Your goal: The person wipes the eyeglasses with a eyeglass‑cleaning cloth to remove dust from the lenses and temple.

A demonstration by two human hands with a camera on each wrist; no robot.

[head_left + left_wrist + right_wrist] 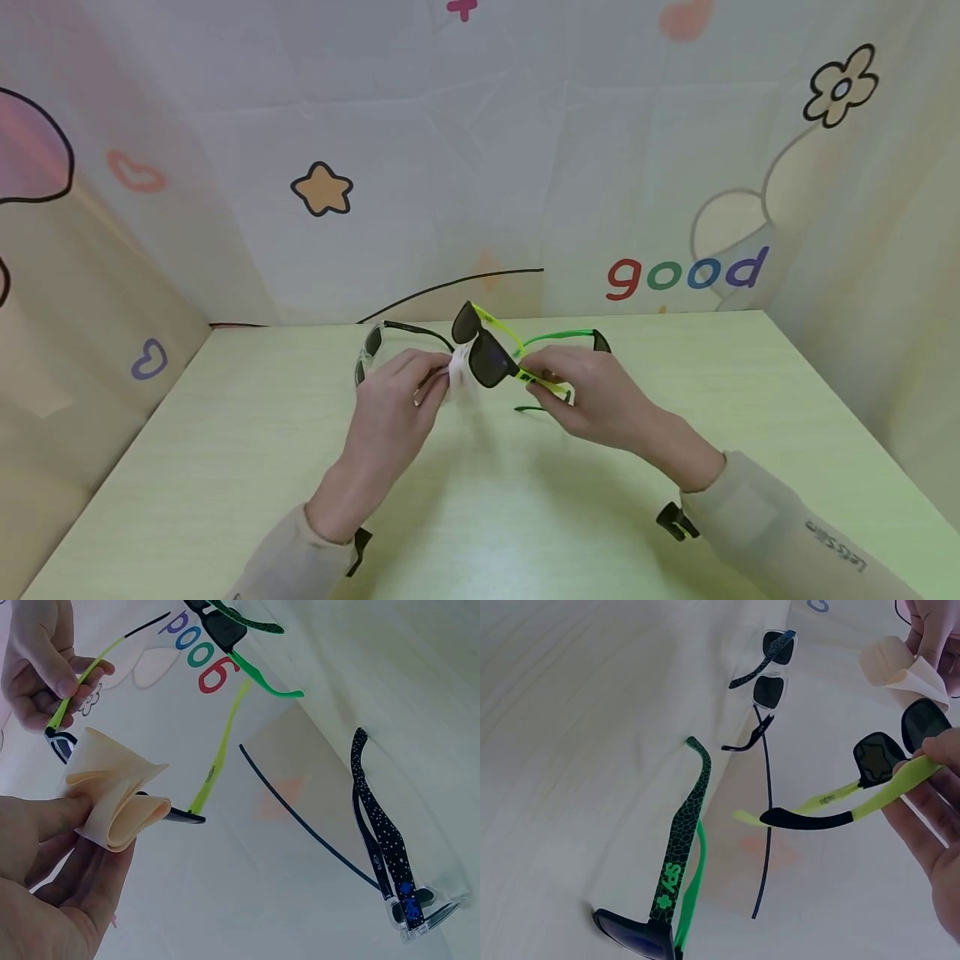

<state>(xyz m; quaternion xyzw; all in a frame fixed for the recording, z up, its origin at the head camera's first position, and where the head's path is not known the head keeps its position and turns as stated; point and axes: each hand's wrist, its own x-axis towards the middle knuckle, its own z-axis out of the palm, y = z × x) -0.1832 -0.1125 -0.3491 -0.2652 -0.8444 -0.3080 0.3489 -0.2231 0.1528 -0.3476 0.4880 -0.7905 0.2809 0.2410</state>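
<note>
My right hand pinches one yellow temple of a pair of sunglasses with dark lenses, held up above the table. In the right wrist view the temples of these sunglasses stand unfolded, one with a black tip. A folded cream cloth is gripped between the thumb and fingers of my left hand. The cloth overlaps a lens in the left wrist view, covering much of the front frame. In the head view the cloth lies right at the lenses' left side.
Behind my left hand, sunglasses with a clear frame and speckled dark temples stand on the table. Behind my right hand are black-and-green sunglasses, temples unfolded. A printed curtain hangs along the table's back and sides.
</note>
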